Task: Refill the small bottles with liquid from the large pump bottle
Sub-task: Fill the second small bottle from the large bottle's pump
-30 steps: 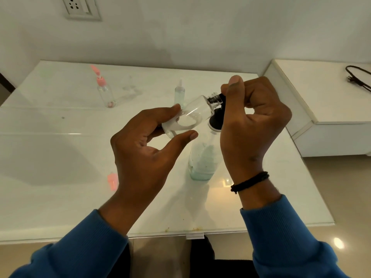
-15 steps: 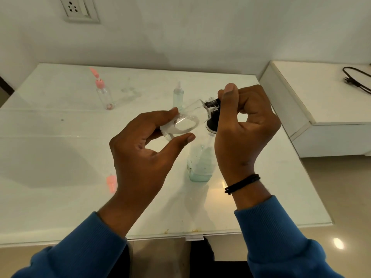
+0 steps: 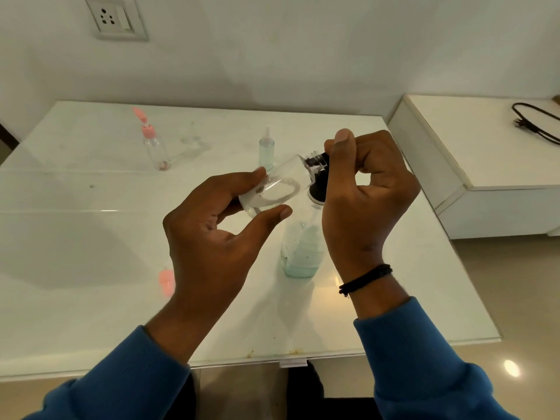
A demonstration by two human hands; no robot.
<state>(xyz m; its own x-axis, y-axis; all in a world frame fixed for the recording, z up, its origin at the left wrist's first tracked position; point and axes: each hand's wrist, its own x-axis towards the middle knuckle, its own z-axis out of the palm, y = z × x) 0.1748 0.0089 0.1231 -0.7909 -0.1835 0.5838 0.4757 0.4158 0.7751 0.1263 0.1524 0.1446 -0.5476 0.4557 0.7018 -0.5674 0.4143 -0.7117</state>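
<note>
One view only — from the person's head, facing forward and down, close above the left hand [image 3: 218, 237] and right hand [image 3: 363, 201], with the white table [image 3: 75, 237] spreading beyond the fingertips to the wall.

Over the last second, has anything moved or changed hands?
Hardly. The left hand still holds the tilted small clear bottle by its base; the right hand still pinches its black cap, no visible turn. The large bottle, pink-capped bottle and little dropper bottle stayed put.
</note>
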